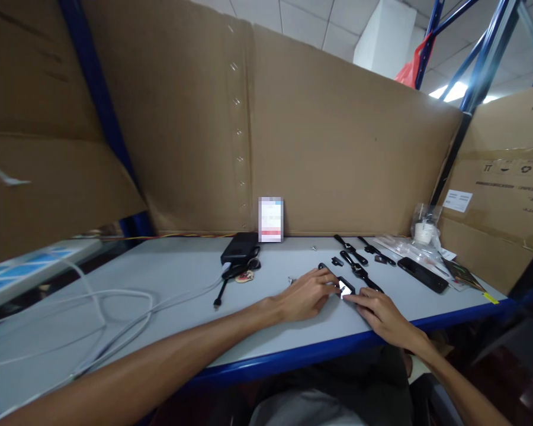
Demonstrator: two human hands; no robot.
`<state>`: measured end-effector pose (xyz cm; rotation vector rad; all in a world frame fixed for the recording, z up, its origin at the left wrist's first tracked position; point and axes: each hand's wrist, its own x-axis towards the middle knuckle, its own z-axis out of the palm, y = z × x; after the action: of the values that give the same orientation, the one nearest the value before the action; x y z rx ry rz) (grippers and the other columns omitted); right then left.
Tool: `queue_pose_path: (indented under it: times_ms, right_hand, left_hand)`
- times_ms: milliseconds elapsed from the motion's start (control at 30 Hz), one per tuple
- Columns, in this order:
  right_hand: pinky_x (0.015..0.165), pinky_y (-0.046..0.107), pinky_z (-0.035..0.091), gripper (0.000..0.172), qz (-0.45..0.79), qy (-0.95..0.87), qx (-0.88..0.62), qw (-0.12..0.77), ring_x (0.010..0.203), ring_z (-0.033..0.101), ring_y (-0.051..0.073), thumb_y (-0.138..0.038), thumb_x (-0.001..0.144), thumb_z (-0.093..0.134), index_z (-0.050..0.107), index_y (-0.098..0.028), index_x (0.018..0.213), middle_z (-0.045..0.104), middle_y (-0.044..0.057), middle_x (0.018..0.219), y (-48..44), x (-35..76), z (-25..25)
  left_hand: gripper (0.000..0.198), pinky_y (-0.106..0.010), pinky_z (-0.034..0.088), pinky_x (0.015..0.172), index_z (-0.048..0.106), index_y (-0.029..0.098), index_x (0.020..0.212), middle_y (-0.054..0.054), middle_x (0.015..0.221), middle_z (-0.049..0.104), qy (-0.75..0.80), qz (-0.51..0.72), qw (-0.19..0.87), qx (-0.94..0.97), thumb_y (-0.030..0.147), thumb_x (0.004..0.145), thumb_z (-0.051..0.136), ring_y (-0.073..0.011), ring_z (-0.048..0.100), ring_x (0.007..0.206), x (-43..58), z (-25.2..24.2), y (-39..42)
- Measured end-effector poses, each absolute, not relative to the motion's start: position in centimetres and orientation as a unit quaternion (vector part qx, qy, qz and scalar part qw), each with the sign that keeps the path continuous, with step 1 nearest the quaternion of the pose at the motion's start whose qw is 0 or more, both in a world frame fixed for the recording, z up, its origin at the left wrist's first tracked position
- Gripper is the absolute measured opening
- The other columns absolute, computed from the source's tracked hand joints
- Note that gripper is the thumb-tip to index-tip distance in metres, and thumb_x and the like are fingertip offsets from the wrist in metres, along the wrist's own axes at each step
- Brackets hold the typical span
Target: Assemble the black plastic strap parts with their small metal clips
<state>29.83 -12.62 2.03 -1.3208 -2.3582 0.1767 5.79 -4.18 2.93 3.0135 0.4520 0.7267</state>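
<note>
A black smartwatch with a brightly lit white screen lies low over the table between my hands. My left hand reaches in from the left, fingers bent and closed on the watch's left side; its strap is partly hidden. From the right comes my right hand, its index finger stretched out and touching the lower edge of the screen. That hand grips nothing I can see. Just beyond are another dark-strapped watch and a watch lying farther back. A small black piece rests beside them.
A lit phone leans against the cardboard wall. Left of my hands sit a black box and white cables. At right lie another black-strapped item, a dark phone and plastic bags.
</note>
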Motion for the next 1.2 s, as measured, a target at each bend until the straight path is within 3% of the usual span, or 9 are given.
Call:
queue_pose_path:
  times_ms: [167, 367, 533, 700, 800, 933, 1200]
  right_hand:
    - [0.089, 0.032, 0.048, 0.044, 0.13, -0.834, -0.473, 0.252, 0.095, 0.064, 0.019, -0.008, 0.094, 0.05, 0.071, -0.027, 0.127, 0.067, 0.005, 0.099, -12.6, 29.8, 2.4]
    - [0.089, 0.037, 0.049, 0.056, 0.003, -0.818, -0.513, 0.261, 0.098, 0.061, 0.023, -0.002, 0.085, 0.051, 0.07, -0.028, 0.13, 0.062, 0.007, 0.102, -12.9, 29.3, 1.1]
    - [0.09, 0.035, 0.05, 0.057, 0.005, -0.828, -0.499, 0.257, 0.099, 0.062, 0.021, 0.0, 0.088, 0.047, 0.067, -0.029, 0.133, 0.062, 0.007, 0.107, -12.8, 29.4, 0.8]
    - [0.091, 0.035, 0.051, 0.057, 0.014, -0.831, -0.494, 0.254, 0.1, 0.063, 0.02, 0.0, 0.087, 0.047, 0.067, -0.028, 0.133, 0.062, 0.006, 0.108, -12.5, 29.7, 0.9]
    - [0.091, 0.034, 0.051, 0.059, 0.007, -0.831, -0.495, 0.253, 0.099, 0.064, 0.02, 0.001, 0.087, 0.048, 0.066, -0.029, 0.134, 0.062, 0.006, 0.11, -12.6, 29.7, 0.9]
    - [0.087, 0.032, 0.052, 0.058, -0.003, -0.843, -0.481, 0.242, 0.095, 0.065, 0.019, 0.001, 0.087, 0.048, 0.067, -0.031, 0.133, 0.063, 0.006, 0.11, -12.7, 29.6, 1.1]
    - [0.087, 0.031, 0.05, 0.061, 0.006, -0.837, -0.479, 0.262, 0.096, 0.064, 0.019, 0.002, 0.087, 0.048, 0.069, -0.035, 0.131, 0.064, 0.005, 0.105, -12.7, 29.6, 1.0]
  left_hand:
    - [0.042, -0.039, 0.05, 0.101, 0.072, 0.019, 0.114, -0.006, 0.116, 0.073, 0.118, 0.225, 0.017, 0.967, 0.0, 0.085, 0.049, -0.0221, 0.062, 0.111, 5.6, 3.2, -4.3]
    - [0.04, -0.038, 0.05, 0.103, 0.071, 0.018, 0.112, -0.006, 0.113, 0.075, 0.137, 0.242, 0.018, 0.96, -0.001, 0.086, 0.048, -0.0219, 0.062, 0.114, 5.6, 2.6, -3.6]
    - [0.033, -0.043, 0.049, 0.098, 0.069, 0.018, 0.108, -0.007, 0.112, 0.073, 0.161, 0.25, -0.006, 0.955, 0.002, 0.087, 0.049, -0.0249, 0.061, 0.114, 5.6, 2.8, -3.4]
    - [0.036, -0.042, 0.049, 0.097, 0.064, 0.017, 0.116, -0.009, 0.114, 0.07, 0.205, 0.259, 0.016, 0.944, 0.002, 0.087, 0.05, -0.0249, 0.063, 0.111, 5.6, 2.7, -3.3]
    - [0.03, -0.042, 0.048, 0.099, 0.063, 0.019, 0.122, -0.009, 0.117, 0.07, 0.235, 0.258, 0.047, 0.936, 0.013, 0.093, 0.055, -0.0253, 0.062, 0.112, 5.8, 2.4, -3.0]
    - [0.02, -0.038, 0.049, 0.089, 0.067, 0.018, 0.11, -0.01, 0.103, 0.07, 0.313, 0.235, 0.059, 0.918, 0.03, 0.097, 0.058, -0.026, 0.063, 0.102, 6.2, 2.3, -2.7]
    - [0.02, -0.027, 0.039, 0.063, 0.065, 0.021, 0.094, -0.003, 0.089, 0.07, 0.368, 0.172, 0.117, 0.906, 0.039, 0.094, 0.059, -0.0202, 0.063, 0.078, 6.1, 3.2, -3.4]
